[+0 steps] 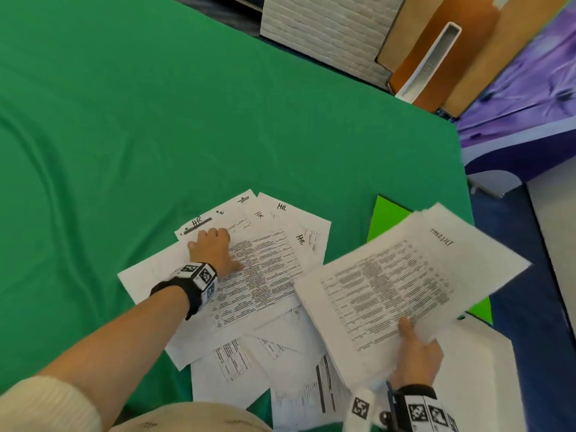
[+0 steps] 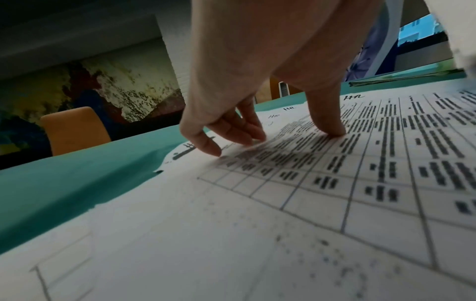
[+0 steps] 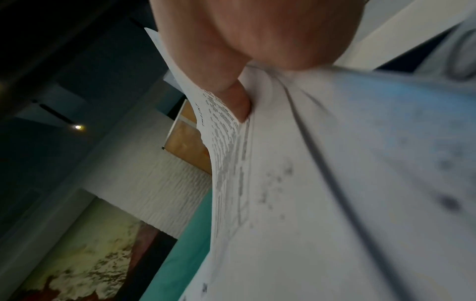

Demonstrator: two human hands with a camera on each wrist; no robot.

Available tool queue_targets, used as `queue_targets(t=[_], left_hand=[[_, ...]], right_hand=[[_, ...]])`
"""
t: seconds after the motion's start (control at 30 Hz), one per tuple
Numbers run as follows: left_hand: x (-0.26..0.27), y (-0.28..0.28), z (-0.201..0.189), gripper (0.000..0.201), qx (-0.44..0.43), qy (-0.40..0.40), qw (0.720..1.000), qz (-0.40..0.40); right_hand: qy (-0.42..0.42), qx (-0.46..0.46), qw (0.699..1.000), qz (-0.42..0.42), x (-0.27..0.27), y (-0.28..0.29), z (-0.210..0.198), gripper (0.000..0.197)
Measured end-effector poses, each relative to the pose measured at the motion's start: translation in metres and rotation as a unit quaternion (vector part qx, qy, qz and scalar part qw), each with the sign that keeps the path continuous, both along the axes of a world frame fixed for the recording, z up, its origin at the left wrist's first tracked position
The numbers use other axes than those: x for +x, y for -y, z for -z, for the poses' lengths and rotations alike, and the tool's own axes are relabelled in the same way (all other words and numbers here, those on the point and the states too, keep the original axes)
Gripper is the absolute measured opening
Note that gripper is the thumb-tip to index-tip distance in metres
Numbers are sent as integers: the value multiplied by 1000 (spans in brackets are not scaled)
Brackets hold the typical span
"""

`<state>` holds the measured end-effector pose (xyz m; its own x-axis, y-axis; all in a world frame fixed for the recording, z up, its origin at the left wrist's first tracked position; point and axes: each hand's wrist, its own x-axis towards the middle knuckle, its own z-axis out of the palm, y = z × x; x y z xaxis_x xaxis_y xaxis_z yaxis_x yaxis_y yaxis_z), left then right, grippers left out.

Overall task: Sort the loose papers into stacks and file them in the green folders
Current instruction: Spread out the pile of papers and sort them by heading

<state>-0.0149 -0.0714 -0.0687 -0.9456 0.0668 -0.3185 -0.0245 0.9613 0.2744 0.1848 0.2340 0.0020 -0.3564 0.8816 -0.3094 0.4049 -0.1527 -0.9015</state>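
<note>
Loose printed papers (image 1: 268, 275) lie fanned out on the green tablecloth (image 1: 156, 135); several carry a handwritten "HR" mark. My left hand (image 1: 212, 249) rests on them, fingertips (image 2: 242, 138) and thumb pressing a sheet with a printed table (image 2: 360, 163). My right hand (image 1: 416, 360) pinches the near edge of a stack of papers (image 1: 408, 275) and holds it raised above the table; the thumb lies on top, and the wrist view shows the stack (image 3: 335, 183) bending under the thumb. Bright green folders (image 1: 388, 218) lie partly hidden beneath that stack.
The table's right edge (image 1: 473, 213) runs close to the folders, with blue floor beyond. More white sheets (image 1: 480, 369) lie at the near right. An orange chair (image 2: 74, 130) stands across the table. A brick-patterned panel (image 1: 327, 26) and wooden boards stand beyond the far edge.
</note>
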Motion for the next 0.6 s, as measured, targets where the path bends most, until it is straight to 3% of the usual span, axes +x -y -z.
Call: queue_targets(t=[0.07,0.17,0.27,0.37,0.47,0.6], left_hand=[[0,0,0,68,-15,-7,1000,10],[-3,3,2,87,-21,-40,999,22],[-10,6,1,97,-6,-11,1000,17],[-16,14,-6,64,12,52,998,44],[-21,20,-12,23,92,24,994,51],[-25,27,-27,14,214,-35,976,-1]], right_hand=[[25,-18,1000,-1,7,1,8,42],[40,-57,998,4,14,3,17,43],[40,-80,996,-8,17,3,19,48],[36,-81,996,-27,19,3,21,46],[30,-79,996,-34,18,5,22,46],[36,-77,995,-46,15,6,22,45]])
